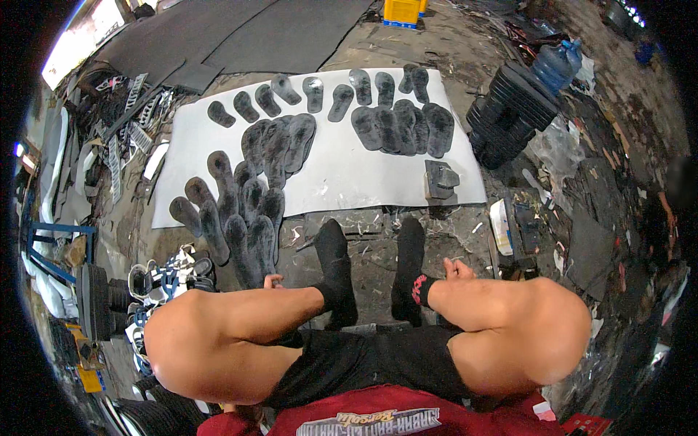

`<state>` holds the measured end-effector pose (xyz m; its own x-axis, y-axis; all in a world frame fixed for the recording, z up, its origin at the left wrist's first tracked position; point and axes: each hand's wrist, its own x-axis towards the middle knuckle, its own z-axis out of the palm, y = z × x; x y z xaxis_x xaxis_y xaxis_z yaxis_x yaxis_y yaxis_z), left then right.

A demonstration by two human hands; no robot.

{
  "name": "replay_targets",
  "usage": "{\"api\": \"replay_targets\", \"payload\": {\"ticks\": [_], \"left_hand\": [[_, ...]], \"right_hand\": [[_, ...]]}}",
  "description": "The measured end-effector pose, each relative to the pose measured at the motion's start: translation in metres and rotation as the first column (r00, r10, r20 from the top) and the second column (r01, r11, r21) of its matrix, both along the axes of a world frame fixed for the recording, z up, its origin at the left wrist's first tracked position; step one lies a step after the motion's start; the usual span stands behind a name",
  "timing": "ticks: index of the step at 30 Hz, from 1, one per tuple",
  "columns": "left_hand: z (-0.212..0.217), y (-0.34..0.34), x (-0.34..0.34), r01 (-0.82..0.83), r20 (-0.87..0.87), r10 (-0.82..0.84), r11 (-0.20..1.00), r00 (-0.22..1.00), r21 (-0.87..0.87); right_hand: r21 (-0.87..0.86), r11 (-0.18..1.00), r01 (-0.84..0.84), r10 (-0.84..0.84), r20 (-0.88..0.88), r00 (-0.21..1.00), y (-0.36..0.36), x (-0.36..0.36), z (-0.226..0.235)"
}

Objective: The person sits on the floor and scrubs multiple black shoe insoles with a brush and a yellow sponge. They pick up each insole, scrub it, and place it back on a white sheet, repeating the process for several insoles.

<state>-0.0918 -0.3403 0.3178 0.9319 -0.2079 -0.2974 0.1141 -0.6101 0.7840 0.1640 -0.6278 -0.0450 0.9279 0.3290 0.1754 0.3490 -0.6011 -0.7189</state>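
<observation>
Black shoe soles lie in groups on a white sheet (pixel 334 156): a spaced row along the far edge, an overlapping cluster (pixel 280 145) left of centre and another cluster (pixel 403 129) at the right. More soles (pixel 251 240) spill off the sheet's near left corner toward me. My left hand (pixel 273 281) is mostly hidden behind my left leg; its bent fingertips show beside the nearest sole. Beside my right ankle is my right hand (pixel 458 269), fingers curled together; whatever they may hold is too small to make out. A dark block (pixel 440 179) rests on the sheet's near right corner.
White-and-dark sandals or straps (pixel 182 272) are heaped at my left. A stack of thick black soles (pixel 512 112) stands right of the sheet, near a blue water jug (pixel 555 67). Scraps litter the floor. Dark sheets (pixel 276 36) and a yellow crate (pixel 400 12) lie beyond.
</observation>
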Motion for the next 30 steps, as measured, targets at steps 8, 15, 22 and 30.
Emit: {"api": "replay_targets", "payload": {"ticks": [8, 15, 22, 30], "left_hand": [[0.073, 0.054, 0.034, -0.121, -0.402, 0.095, 0.992, 0.911, -0.041], [0.076, 0.096, 0.113, -0.294, -0.728, 0.118, 0.948, 0.675, -0.119], [0.020, 0.153, 0.207, -0.755, -0.983, 0.007, 0.642, 0.184, -0.137], [-0.045, 0.154, 0.200, -0.713, -0.835, 0.126, 0.597, 0.536, -0.368]], "right_hand": [[-0.165, 0.986, 0.018, -0.044, -0.159, 0.986, -0.054, -0.009, 0.054], [-0.288, 0.950, -0.119, -0.016, -0.427, 0.904, -0.045, -0.015, 0.081], [-0.067, 0.995, -0.078, -0.008, -0.803, 0.596, 0.050, 0.073, 0.054], [0.418, 0.810, 0.412, 0.257, -0.884, 0.391, 0.162, 0.159, -0.034]]}}
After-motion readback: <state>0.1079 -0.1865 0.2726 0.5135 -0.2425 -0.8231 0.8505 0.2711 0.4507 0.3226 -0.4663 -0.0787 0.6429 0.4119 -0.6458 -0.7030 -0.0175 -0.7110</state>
